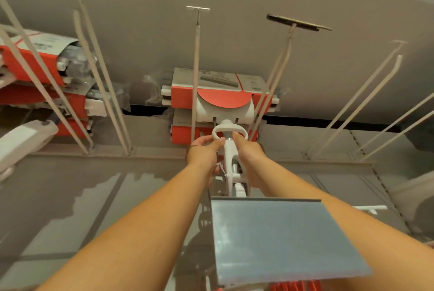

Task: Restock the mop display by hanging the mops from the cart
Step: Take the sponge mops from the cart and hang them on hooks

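Observation:
I hold a white mop up against the grey display wall. Its oval hanging loop sits just below a packaged mop head in red and white card that hangs between two long white hooks. My left hand pinches the left side of the loop between thumb and fingers. My right hand grips the mop's white handle just under the loop. A grey price-label flap at a hook's end hides the lower part of the mop.
Long white display hooks jut out from the wall, some with dark label holders at their tips. More red and white mop packages hang at the left. Bare hooks stand at the right. Red items show at the bottom edge.

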The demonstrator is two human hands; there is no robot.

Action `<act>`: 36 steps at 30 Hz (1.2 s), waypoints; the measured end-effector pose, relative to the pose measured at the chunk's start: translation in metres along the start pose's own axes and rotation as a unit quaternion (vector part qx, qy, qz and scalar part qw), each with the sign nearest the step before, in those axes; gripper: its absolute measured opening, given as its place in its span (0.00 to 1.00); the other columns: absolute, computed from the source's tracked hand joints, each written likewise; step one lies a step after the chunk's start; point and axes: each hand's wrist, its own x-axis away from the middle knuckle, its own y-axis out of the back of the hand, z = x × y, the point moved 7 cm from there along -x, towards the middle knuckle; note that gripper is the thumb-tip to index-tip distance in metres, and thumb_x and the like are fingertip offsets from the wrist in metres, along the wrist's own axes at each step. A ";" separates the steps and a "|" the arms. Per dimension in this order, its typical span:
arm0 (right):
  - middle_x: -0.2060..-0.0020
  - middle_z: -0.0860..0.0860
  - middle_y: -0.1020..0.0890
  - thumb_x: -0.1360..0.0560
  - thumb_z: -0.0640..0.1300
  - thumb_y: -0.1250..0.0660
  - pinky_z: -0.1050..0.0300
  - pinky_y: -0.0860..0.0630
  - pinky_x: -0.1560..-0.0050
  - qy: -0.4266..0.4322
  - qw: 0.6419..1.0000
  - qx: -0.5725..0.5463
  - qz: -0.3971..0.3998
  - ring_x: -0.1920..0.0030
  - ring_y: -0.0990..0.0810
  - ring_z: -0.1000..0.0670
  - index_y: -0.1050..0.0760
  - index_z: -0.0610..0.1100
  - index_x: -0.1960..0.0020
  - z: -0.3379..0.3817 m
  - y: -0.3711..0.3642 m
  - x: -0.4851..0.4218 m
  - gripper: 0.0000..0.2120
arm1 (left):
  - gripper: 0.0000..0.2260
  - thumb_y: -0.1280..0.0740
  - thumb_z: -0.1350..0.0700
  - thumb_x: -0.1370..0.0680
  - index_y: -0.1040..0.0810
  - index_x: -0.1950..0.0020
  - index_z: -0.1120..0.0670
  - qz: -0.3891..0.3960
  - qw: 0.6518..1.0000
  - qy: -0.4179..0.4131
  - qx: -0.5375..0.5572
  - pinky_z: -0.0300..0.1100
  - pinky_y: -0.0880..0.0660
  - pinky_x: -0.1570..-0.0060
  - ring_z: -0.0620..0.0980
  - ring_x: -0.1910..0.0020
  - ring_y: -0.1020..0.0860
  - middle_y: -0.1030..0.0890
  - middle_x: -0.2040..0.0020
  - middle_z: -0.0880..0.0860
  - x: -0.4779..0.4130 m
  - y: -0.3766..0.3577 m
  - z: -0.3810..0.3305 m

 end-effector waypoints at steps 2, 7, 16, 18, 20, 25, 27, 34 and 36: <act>0.51 0.44 0.26 0.20 0.55 0.42 0.48 0.29 0.39 -0.011 1.000 0.009 -0.001 0.41 0.24 0.41 0.28 0.40 0.39 -0.006 -0.001 -0.005 0.20 | 0.13 0.32 0.60 0.22 0.25 0.38 0.57 0.004 1.000 0.013 0.004 0.40 0.23 0.74 0.52 0.64 0.21 0.19 0.48 0.60 -0.001 -0.001 0.003; 0.53 0.44 0.23 0.20 0.57 0.42 0.48 0.26 0.40 -0.017 0.999 0.032 0.001 0.51 0.23 0.44 0.26 0.40 0.42 -0.010 -0.004 -0.010 0.21 | 0.12 0.31 0.58 0.22 0.24 0.39 0.58 -0.011 0.999 0.030 -0.025 0.46 0.20 0.62 0.55 0.58 0.20 0.19 0.46 0.61 -0.004 0.002 0.009; 0.55 0.45 0.21 0.20 0.47 0.44 0.54 0.26 0.55 0.025 0.958 0.283 0.024 0.58 0.23 0.46 0.25 0.39 0.45 0.007 0.006 0.021 0.14 | 0.10 0.35 0.57 0.22 0.21 0.43 0.59 0.039 0.910 -0.016 -0.411 0.40 0.28 0.64 0.53 0.60 0.27 0.20 0.47 0.60 0.014 0.014 -0.023; 0.56 0.46 0.22 0.21 0.47 0.41 0.56 0.27 0.61 0.047 0.906 0.420 0.037 0.59 0.24 0.47 0.26 0.42 0.47 0.019 0.011 0.033 0.10 | 0.11 0.35 0.55 0.22 0.21 0.43 0.58 0.045 0.851 -0.021 -0.523 0.40 0.29 0.66 0.54 0.57 0.24 0.20 0.46 0.60 0.022 0.018 -0.036; 0.56 0.47 0.23 0.21 0.51 0.40 0.57 0.28 0.66 0.057 0.861 0.502 0.056 0.61 0.25 0.48 0.28 0.44 0.47 0.029 0.017 0.045 0.11 | 0.14 0.34 0.53 0.23 0.22 0.42 0.58 0.049 0.811 -0.020 -0.582 0.44 0.25 0.59 0.57 0.50 0.21 0.20 0.45 0.59 0.030 0.020 -0.045; 0.60 0.48 0.23 0.21 0.53 0.40 0.61 0.31 0.72 0.050 0.829 0.550 0.081 0.66 0.26 0.51 0.28 0.43 0.49 0.035 0.032 0.073 0.13 | 0.12 0.34 0.52 0.25 0.21 0.47 0.59 0.045 0.771 -0.030 -0.635 0.45 0.27 0.57 0.57 0.49 0.21 0.20 0.51 0.57 0.060 0.024 -0.070; 0.59 0.47 0.21 0.21 0.53 0.40 0.60 0.28 0.69 0.060 0.845 0.525 0.081 0.65 0.24 0.50 0.27 0.42 0.49 0.038 0.033 0.082 0.14 | 0.11 0.36 0.53 0.26 0.21 0.50 0.58 0.034 0.759 -0.032 -0.649 0.45 0.26 0.57 0.57 0.53 0.21 0.20 0.55 0.55 0.077 0.026 -0.083; 0.58 0.45 0.19 0.21 0.52 0.40 0.52 0.21 0.56 0.045 0.894 0.428 0.129 0.62 0.20 0.45 0.25 0.39 0.48 0.065 0.050 0.122 0.16 | 0.08 0.36 0.52 0.27 0.24 0.62 0.55 0.009 0.723 0.003 -0.691 0.41 0.28 0.62 0.53 0.65 0.26 0.25 0.65 0.54 0.133 0.016 -0.124; 0.57 0.44 0.18 0.21 0.52 0.41 0.52 0.21 0.57 0.056 0.888 0.436 0.138 0.62 0.20 0.45 0.24 0.39 0.47 0.073 0.055 0.134 0.16 | 0.11 0.35 0.51 0.26 0.25 0.64 0.55 0.004 0.723 0.014 -0.690 0.39 0.30 0.67 0.51 0.68 0.28 0.25 0.66 0.54 0.151 0.008 -0.136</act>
